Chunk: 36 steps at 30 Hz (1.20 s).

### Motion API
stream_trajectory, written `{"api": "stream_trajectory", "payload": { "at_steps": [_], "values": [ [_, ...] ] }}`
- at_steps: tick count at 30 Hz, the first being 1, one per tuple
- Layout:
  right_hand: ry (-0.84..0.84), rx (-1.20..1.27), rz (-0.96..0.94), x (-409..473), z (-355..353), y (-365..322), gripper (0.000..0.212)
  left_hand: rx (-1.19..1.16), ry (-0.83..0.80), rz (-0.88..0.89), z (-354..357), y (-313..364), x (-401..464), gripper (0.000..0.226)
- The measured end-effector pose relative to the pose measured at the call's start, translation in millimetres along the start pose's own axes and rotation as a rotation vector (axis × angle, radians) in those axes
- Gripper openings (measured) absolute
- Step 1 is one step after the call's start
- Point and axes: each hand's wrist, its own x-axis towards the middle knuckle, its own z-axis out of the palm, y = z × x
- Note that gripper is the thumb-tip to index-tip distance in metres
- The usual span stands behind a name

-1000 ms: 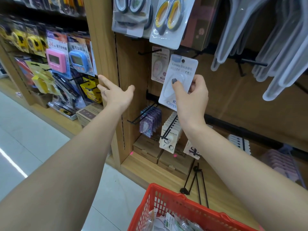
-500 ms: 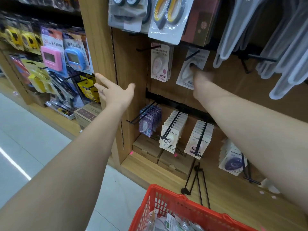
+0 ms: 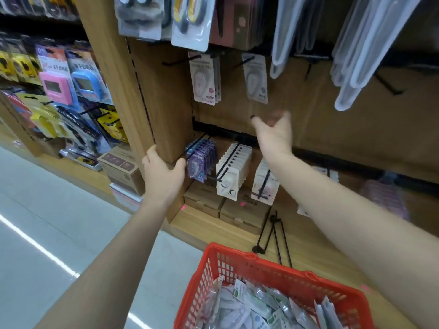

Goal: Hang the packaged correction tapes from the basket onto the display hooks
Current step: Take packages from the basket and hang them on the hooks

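Packaged correction tape (image 3: 257,78) hangs on display hook (image 3: 244,61), more piled in red basket (image 3: 240,262) below. Right hand (image 3: 273,134) under hanging pack, blurred, grip wide, empty. Left hand (image 3: 161,173) grips edge of wooden shelf post (image 3: 133,96).

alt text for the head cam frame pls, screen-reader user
A person's empty right hand hovers just below a packaged correction tape hanging on a display hook, while the left hand grips the edge of the wooden shelf post. A red basket of more packages sits below.
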Motion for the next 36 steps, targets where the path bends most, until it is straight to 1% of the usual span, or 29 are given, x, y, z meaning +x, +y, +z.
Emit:
{"api": "stream_trajectory", "payload": {
  "at_steps": [2, 3, 5, 6, 8, 11, 12, 14, 15, 17, 18, 20, 21, 23, 25, 26, 28, 29, 31, 33, 34, 36],
  "values": [
    [0.000, 0.021, -0.125, -38.1, -21.6, 16.6, 0.041, 0.010, -0.019, 0.058, 12.5, -4.8, -37.8, 0.063],
    [0.001, 0.031, -0.171, -56.2, -33.4, 27.4, 0.034, 0.013, -0.047, 0.092, 19.6, -7.5, -58.7, 0.055],
    [-0.016, 0.069, -0.223, -91.5, -58.1, 51.7, 0.025, 0.039, -0.129, 0.172, 34.5, -15.9, -101.8, 0.040],
    [-0.030, 0.083, -0.234, -108.0, -70.2, 64.8, 0.024, 0.066, -0.190, 0.220, 42.2, -22.9, -122.0, 0.034],
    [-0.039, 0.082, -0.216, -138.4, -93.5, 96.8, 0.027, 0.168, -0.387, 0.296, 58.1, -41.0, -158.7, 0.024],
    [-0.058, -0.003, -0.086, -180.1, -126.0, 160.6, 0.024, 0.424, -0.760, 0.343, 80.9, -77.0, -202.1, 0.019],
    [-0.089, -0.071, -0.027, -192.4, -134.7, 184.8, 0.022, 0.526, -0.869, 0.318, 87.1, -92.3, -213.3, 0.020],
    [-0.192, -0.252, 0.124, -212.6, -147.6, 234.8, 0.020, 0.756, -1.042, 0.220, 96.0, -123.9, -229.5, 0.039],
    [-0.261, -0.334, 0.227, -221.3, -152.6, 259.9, 0.019, 0.871, -1.102, 0.167, 99.0, -139.1, -235.2, 0.049],
    [-0.383, -0.480, 0.442, -238.1, -164.2, 306.0, 0.020, 1.059, -1.184, 0.103, 104.4, -164.4, -246.2, 0.061],
    [-0.436, -0.571, 0.491, -244.7, -169.8, 324.8, 0.026, 1.113, -1.219, 0.082, 106.4, -173.7, -250.9, 0.065],
    [-0.543, -0.764, 0.492, -254.5, -178.6, 350.7, 0.038, 1.130, -1.316, 0.041, 111.3, -187.2, -263.7, 0.072],
    [-0.563, -0.815, 0.483, -255.8, -179.7, 356.9, 0.041, 1.109, -1.366, 0.042, 113.4, -190.9, -270.8, 0.076],
    [-0.558, -0.813, 0.471, -252.6, -177.3, 362.0, 0.049, 1.050, -1.456, 0.088, 117.1, -192.5, -285.9, 0.082],
    [-0.523, -0.778, 0.458, -246.2, -174.3, 360.5, 0.053, 1.025, -1.531, 0.176, 121.1, -190.1, -299.7, 0.081],
    [-0.497, -0.791, 0.440, -243.1, -174.3, 358.9, 0.052, 1.038, -1.560, 0.231, 122.9, -188.4, -304.6, 0.080],
    [-0.453, -0.891, 0.401, -240.3, -178.1, 359.1, 0.053, 1.113, -1.612, 0.343, 125.8, -185.5, -309.7, 0.077],
    [-0.470, -0.963, 0.411, -240.7, -181.7, 360.6, 0.058, 1.165, -1.624, 0.402, 126.9, -184.5, -310.7, 0.075],
    [-0.599, -1.062, 0.502, -243.9, -189.1, 361.7, 0.065, 1.251, -1.600, 0.514, 128.1, -184.0, -311.0, 0.071],
    [-0.735, -1.065, 0.588, -249.5, -193.7, 364.6, 0.066, 1.303, -1.564, 0.598, 129.8, -185.8, -309.3, 0.063],
    [-0.773, -1.064, 0.595, -252.7, -195.6, 366.5, 0.069, 1.326, -1.558, 0.634, 130.7, -187.7, -308.7, 0.060],
    [-0.777, -1.073, 0.573, -255.7, -200.0, 369.6, 0.074, 1.371, -1.557, 0.696, 132.5, -191.4, -309.0, 0.056]
  ]
}}
